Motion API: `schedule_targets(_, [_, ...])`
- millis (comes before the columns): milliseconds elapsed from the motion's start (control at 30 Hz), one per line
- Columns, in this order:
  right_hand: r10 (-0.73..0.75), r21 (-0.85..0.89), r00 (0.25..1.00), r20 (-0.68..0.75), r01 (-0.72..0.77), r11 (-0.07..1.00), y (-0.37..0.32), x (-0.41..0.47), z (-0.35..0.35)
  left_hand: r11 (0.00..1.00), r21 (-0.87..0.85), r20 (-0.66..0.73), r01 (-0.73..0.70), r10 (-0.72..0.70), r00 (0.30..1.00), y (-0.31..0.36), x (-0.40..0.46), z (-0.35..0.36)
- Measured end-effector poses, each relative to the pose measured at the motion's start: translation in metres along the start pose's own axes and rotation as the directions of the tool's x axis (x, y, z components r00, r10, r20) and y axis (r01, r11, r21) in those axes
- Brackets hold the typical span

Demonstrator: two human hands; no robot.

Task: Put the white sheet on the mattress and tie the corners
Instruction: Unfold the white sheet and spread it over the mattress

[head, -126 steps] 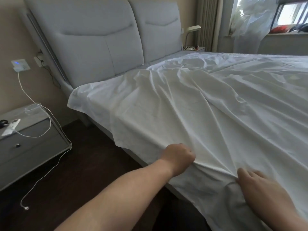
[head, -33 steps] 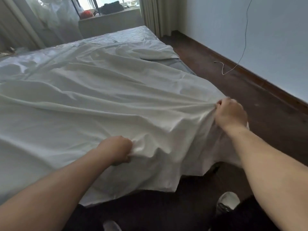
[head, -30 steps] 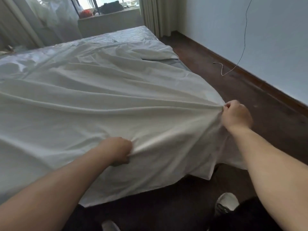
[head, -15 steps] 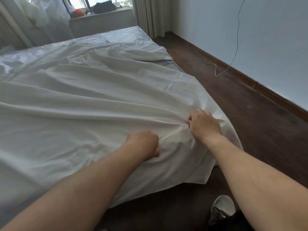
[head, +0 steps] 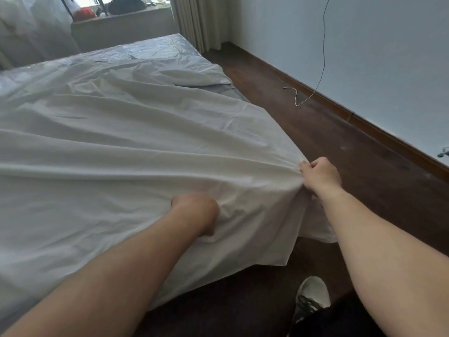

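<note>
The white sheet lies wrinkled across the mattress, whose plastic-wrapped far end still shows bare. Its near edge hangs over the bed's side toward the floor. My left hand is fisted on a fold of the sheet near the bed's edge. My right hand grips bunched sheet at the near foot corner, and creases fan out from that grip across the bed.
Dark wooden floor runs along the foot of the bed to a pale wall with a brown skirting board. A thin cable dangles from the wall to the floor. My white shoe stands beside the bed. Curtains hang by a cluttered windowsill.
My right hand has moved from beside the left hand out to the right, dragging the sheet's corner taut. The left hand keeps its hold. Earlier I faced the headboard end.
</note>
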State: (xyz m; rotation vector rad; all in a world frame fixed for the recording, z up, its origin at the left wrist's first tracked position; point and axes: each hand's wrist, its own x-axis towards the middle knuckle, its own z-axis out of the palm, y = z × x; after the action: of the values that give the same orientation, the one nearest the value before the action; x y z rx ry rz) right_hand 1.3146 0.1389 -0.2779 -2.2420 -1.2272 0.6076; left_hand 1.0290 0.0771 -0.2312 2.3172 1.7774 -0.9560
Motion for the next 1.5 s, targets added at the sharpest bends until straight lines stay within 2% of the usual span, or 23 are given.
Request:
schedule_targets(100, [-0.195,-0.159,0.972,-0.132,0.174,0.972,0.001,-0.008,0.000,0.999,0.032,0.048,0.012,-0.014,0.999,0.003,0.006,-0.001])
schedule_targets(167, [-0.225,-0.167,0.963,-0.150,0.199,0.966,0.004,-0.005,-0.003,0.999,0.047,0.058,0.011,-0.014,0.998,0.004,0.009,-0.003])
schedule_targets(333, [-0.133,0.006,0.961,-0.243,0.138,0.990,0.003,0.003,-0.007,0.999,0.036,0.084,0.033,-0.036,0.996,0.005,0.009,-0.009])
schedule_targets(467, [0.011,0.090,0.994,-0.105,-0.001,0.996,0.006,0.009,0.001,0.998,0.037,0.061,0.054,-0.056,0.997,0.008,0.008,-0.006])
schedule_targets(533, [0.009,0.114,0.989,-0.144,0.008,0.993,0.007,0.013,-0.005,0.998,0.038,0.067,0.048,-0.050,0.997,0.008,0.006,-0.007])
schedule_targets(633, [-0.061,0.204,0.954,-0.294,0.125,0.971,0.010,0.011,-0.015,0.999,0.035,0.073,0.022,-0.024,0.997,0.006,0.009,-0.008])
schedule_targets(700, [-0.088,0.223,0.970,-0.226,0.140,0.965,0.014,0.007,-0.015,0.999,0.034,0.078,0.015,-0.018,0.997,0.008,0.009,-0.009])
schedule_targets(800, [-0.047,0.055,0.989,0.143,0.039,0.998,0.013,0.003,-0.003,1.000,0.022,0.067,-0.006,0.004,0.998,0.007,0.008,-0.007])
schedule_targets(833, [-0.025,-0.002,0.984,0.177,0.026,1.000,0.010,-0.002,-0.001,1.000,0.012,0.052,-0.021,0.020,0.998,0.006,0.007,-0.004])
schedule_targets(900, [-0.031,-0.054,0.997,0.071,0.035,0.998,-0.001,-0.013,-0.005,0.997,0.006,0.007,-0.071,0.071,0.997,0.003,0.003,0.001])
schedule_targets(967, [-0.133,-0.073,0.991,-0.032,0.130,0.989,-0.019,-0.022,-0.011,0.991,0.011,-0.037,-0.131,0.131,0.991,-0.003,-0.004,0.005])
schedule_targets(1033, [-0.234,-0.084,0.972,-0.008,0.232,0.969,-0.054,-0.030,-0.012,0.983,-0.037,-0.029,-0.180,0.179,0.983,-0.013,-0.010,0.005])
schedule_targets(1133, [-0.387,-0.119,0.915,0.116,0.399,0.909,-0.113,-0.030,-0.005,0.957,-0.165,0.010,-0.238,0.243,0.970,-0.028,-0.012,-0.015])
schedule_targets(1200, [-0.469,-0.164,0.866,0.173,0.495,0.853,-0.149,-0.016,0.006,0.932,-0.236,-0.133,-0.275,0.250,0.959,-0.039,-0.003,-0.035])
schedule_targets(1267, [-0.527,-0.213,0.822,0.215,0.566,0.796,-0.181,0.010,0.018,0.925,-0.255,-0.316,-0.280,0.193,0.929,-0.045,0.013,-0.058])
schedule_targets(1333, [-0.571,-0.267,0.788,0.231,0.616,0.741,-0.205,0.042,0.033,0.934,-0.231,-0.411,-0.272,0.159,0.898,-0.048,0.036,-0.076])
schedule_targets(1400, [-0.588,-0.339,0.771,0.244,0.636,0.693,-0.223,0.078,0.050,0.942,-0.233,-0.340,-0.242,0.154,0.928,-0.049,0.066,-0.092])
schedule_targets(1500, [-0.571,-0.407,0.779,0.258,0.624,0.667,-0.240,0.127,0.071,0.948,-0.230,-0.107,-0.222,0.202,0.974,-0.045,0.107,-0.105])
